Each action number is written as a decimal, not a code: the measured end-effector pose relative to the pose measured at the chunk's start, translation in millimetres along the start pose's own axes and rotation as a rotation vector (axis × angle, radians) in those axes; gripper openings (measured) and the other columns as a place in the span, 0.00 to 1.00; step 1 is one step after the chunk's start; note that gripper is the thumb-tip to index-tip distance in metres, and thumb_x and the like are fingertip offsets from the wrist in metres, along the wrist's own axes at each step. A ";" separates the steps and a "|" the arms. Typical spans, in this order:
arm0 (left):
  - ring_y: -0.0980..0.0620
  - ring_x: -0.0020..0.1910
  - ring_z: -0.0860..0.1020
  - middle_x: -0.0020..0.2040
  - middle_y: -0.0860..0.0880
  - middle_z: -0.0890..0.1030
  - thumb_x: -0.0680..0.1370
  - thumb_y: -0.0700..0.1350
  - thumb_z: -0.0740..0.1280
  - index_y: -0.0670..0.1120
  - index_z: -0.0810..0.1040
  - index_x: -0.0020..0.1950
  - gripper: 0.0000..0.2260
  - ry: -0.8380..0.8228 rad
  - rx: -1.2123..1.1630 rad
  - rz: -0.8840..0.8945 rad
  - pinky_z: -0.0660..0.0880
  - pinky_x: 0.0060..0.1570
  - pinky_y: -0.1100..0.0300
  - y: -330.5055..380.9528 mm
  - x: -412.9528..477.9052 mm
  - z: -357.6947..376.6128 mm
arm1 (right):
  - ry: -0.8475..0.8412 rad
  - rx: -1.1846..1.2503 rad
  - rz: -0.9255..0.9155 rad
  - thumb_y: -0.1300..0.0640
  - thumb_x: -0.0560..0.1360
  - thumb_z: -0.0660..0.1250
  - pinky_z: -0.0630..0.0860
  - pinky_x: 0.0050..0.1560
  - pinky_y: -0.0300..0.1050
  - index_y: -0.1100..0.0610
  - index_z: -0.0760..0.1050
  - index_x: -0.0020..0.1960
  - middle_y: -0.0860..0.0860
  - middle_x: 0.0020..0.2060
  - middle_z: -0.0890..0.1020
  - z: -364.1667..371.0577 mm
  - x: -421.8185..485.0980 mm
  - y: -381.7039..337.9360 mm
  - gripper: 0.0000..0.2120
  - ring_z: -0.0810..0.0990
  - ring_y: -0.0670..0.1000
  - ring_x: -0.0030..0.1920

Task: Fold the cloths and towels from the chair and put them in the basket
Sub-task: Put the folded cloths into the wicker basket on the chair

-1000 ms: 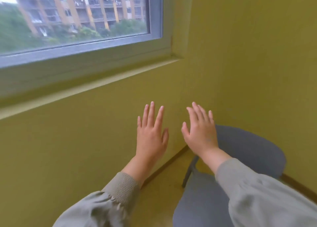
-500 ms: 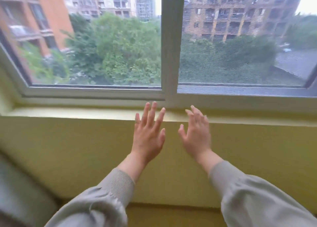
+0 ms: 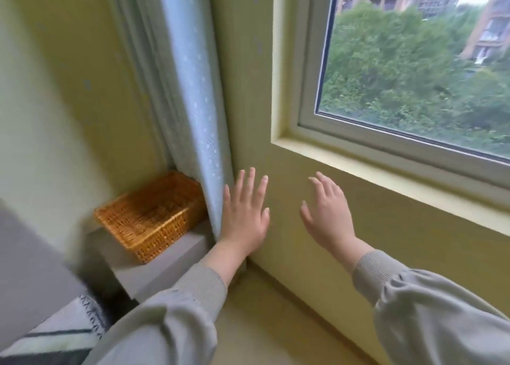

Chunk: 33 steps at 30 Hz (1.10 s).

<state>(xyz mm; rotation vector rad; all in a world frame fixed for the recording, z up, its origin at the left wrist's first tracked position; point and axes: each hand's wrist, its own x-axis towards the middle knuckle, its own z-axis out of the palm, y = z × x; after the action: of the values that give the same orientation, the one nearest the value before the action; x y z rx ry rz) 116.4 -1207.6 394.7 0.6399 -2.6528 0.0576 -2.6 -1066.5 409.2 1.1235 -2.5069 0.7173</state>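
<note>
Head view: the grey ledge (image 3: 171, 262) carries the wicker basket (image 3: 165, 235) at its far end, long axis pointing toward the curtain (image 3: 193, 88). It lies to your left (no cloths in sight). Your left hand (image 3: 244, 215) is nearer than your right hand (image 3: 328, 215), and both are spread and empty.

Reaches forward with both arms, grey sleeves (image 3: 171, 317) down to the wrists. Spreads the left hand (image 3: 244, 215) flat, fingers straight and apart. Holds the right hand (image 3: 328, 215) beside it, not touching (fingers loosely bent), gripping nothing.
</note>
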 end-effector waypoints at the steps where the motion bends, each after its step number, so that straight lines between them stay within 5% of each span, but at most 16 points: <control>1: 0.43 0.77 0.45 0.79 0.44 0.47 0.79 0.52 0.59 0.48 0.49 0.78 0.31 -0.006 0.003 -0.055 0.49 0.71 0.39 -23.7 -2.4 3.8 | -0.032 -0.001 -0.034 0.54 0.75 0.64 0.59 0.72 0.53 0.61 0.67 0.70 0.58 0.70 0.67 17.7 7.7 -19.0 0.25 0.64 0.58 0.71; 6: 0.44 0.77 0.46 0.79 0.44 0.48 0.79 0.52 0.59 0.48 0.49 0.78 0.31 -0.034 0.017 -0.237 0.52 0.72 0.40 -130.2 -6.7 28.2 | -0.212 0.047 -0.123 0.53 0.76 0.60 0.64 0.66 0.48 0.59 0.65 0.70 0.55 0.68 0.70 104.5 58.1 -96.2 0.24 0.68 0.56 0.68; 9: 0.46 0.77 0.45 0.79 0.46 0.46 0.79 0.52 0.58 0.49 0.48 0.78 0.31 -0.068 0.019 -0.350 0.49 0.73 0.43 -194.7 -4.4 51.3 | -0.314 0.177 -0.063 0.53 0.77 0.58 0.71 0.54 0.48 0.58 0.67 0.66 0.54 0.62 0.74 160.2 93.4 -137.6 0.19 0.74 0.57 0.60; 13: 0.47 0.77 0.44 0.79 0.47 0.45 0.81 0.52 0.57 0.50 0.46 0.78 0.30 -0.142 0.007 -0.490 0.47 0.74 0.47 -272.9 -3.2 88.8 | -0.517 0.350 0.094 0.50 0.78 0.55 0.72 0.52 0.48 0.54 0.68 0.64 0.54 0.58 0.78 241.4 135.4 -180.8 0.17 0.77 0.59 0.56; 17: 0.47 0.77 0.47 0.79 0.47 0.48 0.81 0.51 0.57 0.50 0.47 0.78 0.29 -0.201 -0.044 -0.636 0.49 0.73 0.47 -339.0 4.3 115.5 | -0.731 0.498 0.343 0.49 0.76 0.56 0.73 0.56 0.48 0.55 0.72 0.60 0.55 0.52 0.80 315.6 165.7 -219.1 0.17 0.78 0.57 0.53; 21: 0.47 0.77 0.48 0.79 0.48 0.50 0.81 0.50 0.58 0.50 0.50 0.78 0.28 -0.312 -0.164 -0.780 0.50 0.74 0.48 -400.5 -1.7 159.4 | -0.874 0.655 0.826 0.47 0.77 0.58 0.77 0.55 0.52 0.60 0.72 0.61 0.53 0.45 0.78 394.8 175.5 -247.8 0.20 0.79 0.57 0.48; 24: 0.47 0.75 0.58 0.76 0.47 0.60 0.80 0.48 0.60 0.49 0.58 0.76 0.25 -0.529 -0.301 -0.801 0.58 0.73 0.50 -443.0 -9.1 194.2 | -0.968 0.740 1.106 0.42 0.78 0.59 0.76 0.50 0.51 0.59 0.67 0.66 0.56 0.55 0.75 439.8 169.7 -257.4 0.24 0.78 0.58 0.49; 28: 0.49 0.62 0.75 0.66 0.48 0.75 0.80 0.46 0.60 0.50 0.71 0.69 0.17 -0.863 -0.496 -0.702 0.73 0.61 0.56 -504.1 -12.1 229.9 | -1.029 0.748 1.306 0.41 0.77 0.62 0.73 0.60 0.53 0.58 0.62 0.71 0.56 0.68 0.68 507.0 152.8 -281.4 0.29 0.73 0.61 0.63; 33: 0.51 0.62 0.75 0.65 0.51 0.76 0.80 0.45 0.59 0.51 0.72 0.69 0.16 -0.995 -0.566 -0.640 0.72 0.60 0.57 -562.3 2.0 252.4 | -1.084 0.625 1.399 0.49 0.77 0.62 0.76 0.45 0.46 0.60 0.70 0.58 0.56 0.50 0.75 560.6 131.1 -325.7 0.17 0.76 0.55 0.45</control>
<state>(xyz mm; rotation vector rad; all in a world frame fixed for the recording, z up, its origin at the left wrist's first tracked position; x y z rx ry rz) 269.2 -1744.7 133.7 1.5354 -2.8691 -1.4633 121.4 -1642.1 107.7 -0.7284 -4.0132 1.5461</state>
